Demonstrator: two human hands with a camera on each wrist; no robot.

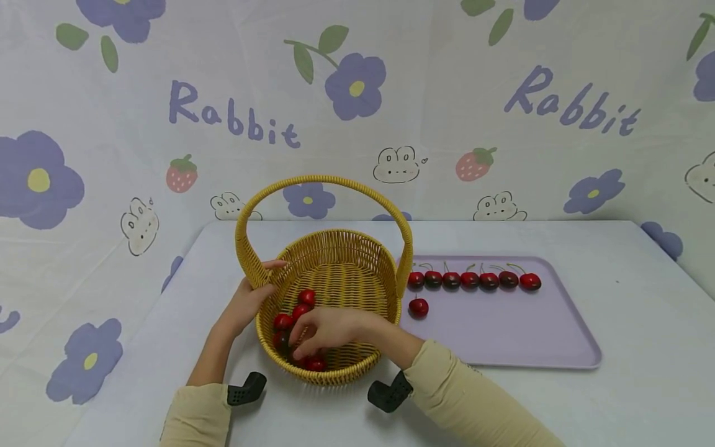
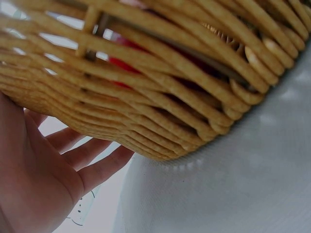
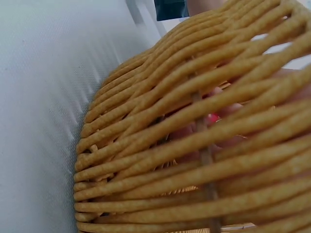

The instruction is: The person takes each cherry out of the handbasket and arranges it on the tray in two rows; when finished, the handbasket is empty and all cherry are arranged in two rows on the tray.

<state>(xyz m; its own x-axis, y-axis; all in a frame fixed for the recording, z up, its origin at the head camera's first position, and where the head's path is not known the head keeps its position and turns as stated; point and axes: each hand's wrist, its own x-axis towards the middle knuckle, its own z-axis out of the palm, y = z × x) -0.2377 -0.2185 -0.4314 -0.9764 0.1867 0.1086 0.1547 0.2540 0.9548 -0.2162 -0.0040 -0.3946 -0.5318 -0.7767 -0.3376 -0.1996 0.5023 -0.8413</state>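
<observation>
A round yellow wicker basket (image 1: 346, 372) with a tall hoop handle (image 1: 324, 179) stands on the table. My left hand (image 1: 249, 304) grips its left rim at the handle's foot; in the left wrist view the fingers (image 2: 104, 162) extend along the outside of the weave. Inside the basket, my right hand (image 1: 332, 328) reaches down to the left side with bent fingers among several red cherries (image 1: 306, 297). A dark cherry (image 1: 282, 340) lies right by its fingertips. Whether they pinch a cherry is hidden. Through the weave the right wrist view shows a bit of red cherry (image 3: 212, 118) between the fingers.
To the right of the basket lies a lilac tray (image 1: 503, 335). Along its back edge runs a row of several stemmed cherries (image 1: 470, 280), with one single cherry (image 1: 418, 307) in front at the left. A patterned cloth (image 1: 436, 93) hangs behind the white table (image 1: 631, 298).
</observation>
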